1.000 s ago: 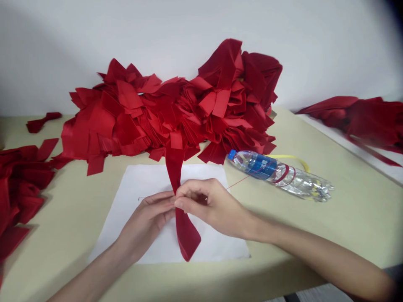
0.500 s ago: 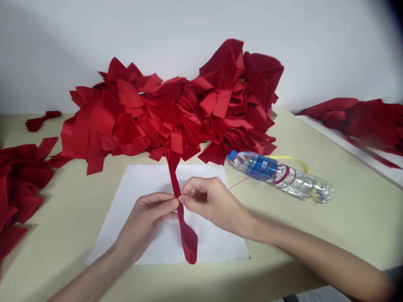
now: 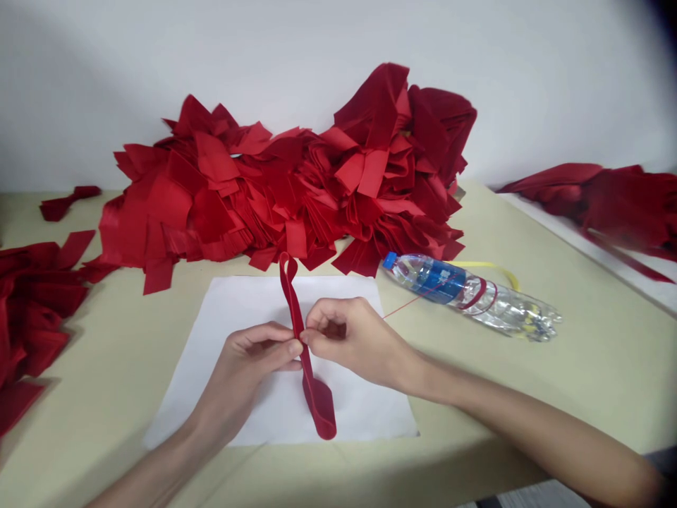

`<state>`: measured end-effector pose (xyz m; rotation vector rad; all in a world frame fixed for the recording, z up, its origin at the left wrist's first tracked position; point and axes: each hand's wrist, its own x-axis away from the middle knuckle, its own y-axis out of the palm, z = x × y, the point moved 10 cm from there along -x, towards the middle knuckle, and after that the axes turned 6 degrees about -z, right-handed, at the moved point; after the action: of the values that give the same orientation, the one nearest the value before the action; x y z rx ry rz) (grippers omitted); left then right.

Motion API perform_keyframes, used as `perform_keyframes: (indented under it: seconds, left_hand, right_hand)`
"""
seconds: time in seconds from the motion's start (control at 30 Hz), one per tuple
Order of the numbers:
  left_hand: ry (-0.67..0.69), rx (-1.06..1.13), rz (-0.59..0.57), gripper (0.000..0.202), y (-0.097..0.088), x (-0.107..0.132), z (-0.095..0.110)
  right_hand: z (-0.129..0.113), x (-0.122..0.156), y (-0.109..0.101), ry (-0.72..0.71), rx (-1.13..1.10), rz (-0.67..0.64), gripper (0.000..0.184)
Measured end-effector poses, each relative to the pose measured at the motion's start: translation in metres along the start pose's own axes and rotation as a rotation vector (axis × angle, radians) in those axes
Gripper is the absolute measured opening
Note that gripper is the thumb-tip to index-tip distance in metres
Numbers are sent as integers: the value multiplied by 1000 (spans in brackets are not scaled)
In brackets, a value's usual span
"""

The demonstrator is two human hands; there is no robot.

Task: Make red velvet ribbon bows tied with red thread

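Our left hand [image 3: 246, 367] and right hand [image 3: 354, 346] pinching looped red ribbon [image 3: 317, 398] between fingertips, above white paper [image 3: 360, 416], lower centre of frame.

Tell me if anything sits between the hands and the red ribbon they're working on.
Nothing visible does: the left hand and right hand both pinch the red ribbon directly, above the white paper sheet.

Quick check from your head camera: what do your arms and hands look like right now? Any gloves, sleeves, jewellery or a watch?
Both the left hand and the right hand are bare, with no gloves, rings or bracelets visible. The left forearm and right forearm are bare too, with no watch or cuff in view. No sleeve is clearly visible.
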<state>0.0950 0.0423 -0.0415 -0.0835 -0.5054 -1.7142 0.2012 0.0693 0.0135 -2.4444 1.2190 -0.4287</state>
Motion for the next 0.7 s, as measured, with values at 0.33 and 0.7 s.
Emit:
perform_keyframes:
  seconds: [0.33,0.7]
  left_hand:
    - [16,28,3,15,2,2,2]
    - [-126,277,-276,6,27,-2,-15]
  right_hand:
    - [1,0,4,8,-20,-15,12]
    - [-19,1,-6,-97,-113,-195,14]
